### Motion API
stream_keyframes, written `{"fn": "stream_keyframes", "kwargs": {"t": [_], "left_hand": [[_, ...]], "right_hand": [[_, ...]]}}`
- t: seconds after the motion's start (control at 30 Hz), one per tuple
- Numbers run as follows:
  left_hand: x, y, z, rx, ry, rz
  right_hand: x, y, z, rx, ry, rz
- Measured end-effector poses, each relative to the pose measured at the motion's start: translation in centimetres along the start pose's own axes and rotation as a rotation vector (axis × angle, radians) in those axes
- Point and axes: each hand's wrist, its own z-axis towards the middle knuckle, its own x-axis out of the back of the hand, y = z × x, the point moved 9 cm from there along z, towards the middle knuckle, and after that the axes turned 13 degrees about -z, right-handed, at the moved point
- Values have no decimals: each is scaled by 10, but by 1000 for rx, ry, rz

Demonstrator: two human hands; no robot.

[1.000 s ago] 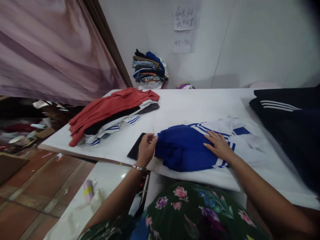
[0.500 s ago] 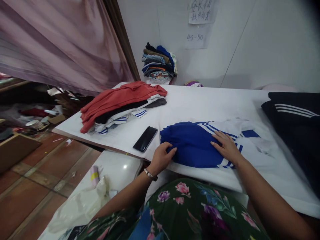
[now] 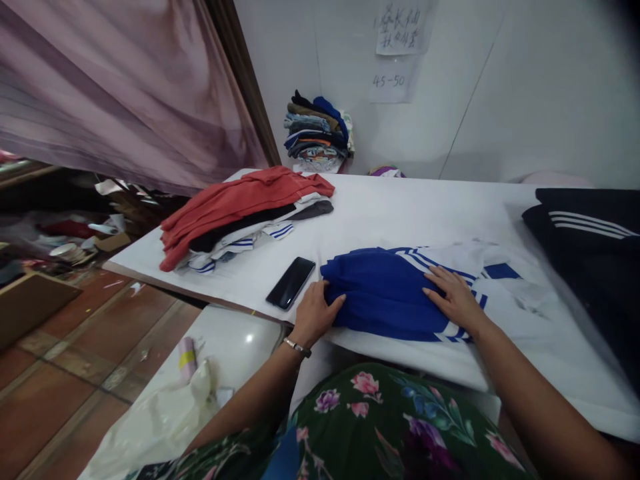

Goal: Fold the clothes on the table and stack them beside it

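Observation:
A blue and white garment lies flat on the white table, its blue part gathered in folds and edged with white stripes. Its white part, with a small blue patch, spreads to the right. At the left edge of the blue cloth is my left hand, thumb apart from the fingers, fingertips partly hidden by the fabric edge. My right hand rests palm down across the striped band, fingers spread. Just left of my left hand lies a black phone.
A pile of clothes topped by red cloth sits on the table's left side. Dark clothes with white stripes lie at right. Folded clothes are stacked by the wall. A plastic bag lies on a lower white surface.
My left hand has shifted slightly left toward the phone, and its thumb has drawn back from the blue cloth. My right hand stays on the striped band.

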Motion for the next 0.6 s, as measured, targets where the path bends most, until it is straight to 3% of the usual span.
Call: {"fn": "stream_keyframes", "kwargs": {"t": [0.27,0.5,0.6], "left_hand": [[-6,5,7,-16,56,-208],[-14,-12,24,153,109,-497],[-20,-19,32,158,115,-631]], "right_hand": [[2,-4,1,13,3,-6],[1,-5,2,12,-7,-9],[0,-6,2,14,-13,-6]]}}
